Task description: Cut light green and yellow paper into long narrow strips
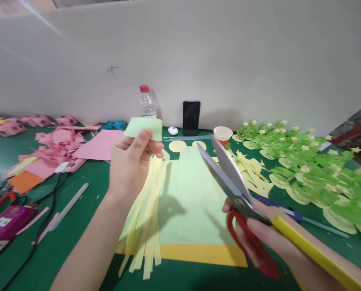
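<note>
A small light green piece of paper (139, 126) is pinched between the thumb and fingers of my left hand (131, 161), raised above the table. My right hand (259, 234) grips a pair of scissors (233, 182) with one red and one yellow handle; the blades are slightly apart and point up and away, not touching the paper. Below and between my hands lie light green sheets (198, 202) on top of an orange-yellow sheet (204, 254). Pale yellow paper strips (146, 218) are spread over their left side.
Behind stand a bottle (148, 103), a black phone (191, 117) and a paper cup (222, 134). Rows of green paper trees with stars (316, 169) fill the right. A glue gun (277, 206) lies near my right hand. Pink paper pieces (59, 141) and a purple power strip (9, 230) are left.
</note>
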Available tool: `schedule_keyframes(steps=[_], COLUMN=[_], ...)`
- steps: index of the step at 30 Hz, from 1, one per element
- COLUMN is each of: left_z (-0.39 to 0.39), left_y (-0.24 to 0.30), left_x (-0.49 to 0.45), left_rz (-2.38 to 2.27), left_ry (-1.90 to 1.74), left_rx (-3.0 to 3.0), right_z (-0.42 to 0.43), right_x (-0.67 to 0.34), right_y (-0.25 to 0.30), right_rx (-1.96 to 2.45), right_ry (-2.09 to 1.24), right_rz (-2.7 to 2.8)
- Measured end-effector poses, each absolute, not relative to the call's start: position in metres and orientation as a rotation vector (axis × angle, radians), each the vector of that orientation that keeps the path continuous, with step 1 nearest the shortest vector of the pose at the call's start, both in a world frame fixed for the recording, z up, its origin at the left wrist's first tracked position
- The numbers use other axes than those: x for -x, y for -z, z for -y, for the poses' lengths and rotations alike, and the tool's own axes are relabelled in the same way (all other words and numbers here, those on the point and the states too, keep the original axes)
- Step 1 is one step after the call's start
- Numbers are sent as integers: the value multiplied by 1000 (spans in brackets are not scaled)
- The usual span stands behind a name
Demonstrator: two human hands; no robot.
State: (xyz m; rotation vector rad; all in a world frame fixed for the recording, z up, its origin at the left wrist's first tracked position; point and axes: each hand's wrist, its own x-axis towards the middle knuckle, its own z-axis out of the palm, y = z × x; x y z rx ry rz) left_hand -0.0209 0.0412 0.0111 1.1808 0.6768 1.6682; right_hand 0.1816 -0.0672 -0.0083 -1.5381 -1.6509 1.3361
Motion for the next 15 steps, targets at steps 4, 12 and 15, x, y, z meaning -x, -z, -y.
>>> schedule_keyframes(steps=[4,12,15], left_z=[-43,-40,-39], left_y=[-9,4,5], left_x=[17,1,-3], left_rz=[-619,-749,-769], left_ry=[-1661,-1473,-1427], left_rx=[-1092,-1046,-1057], right_z=[41,4,3], right_x=[-166,-138,-138], right_y=[21,66,53], right_rx=[2085,2238,2116], right_ry=[-626,-420,-369], right_rz=[2075,2235,2267])
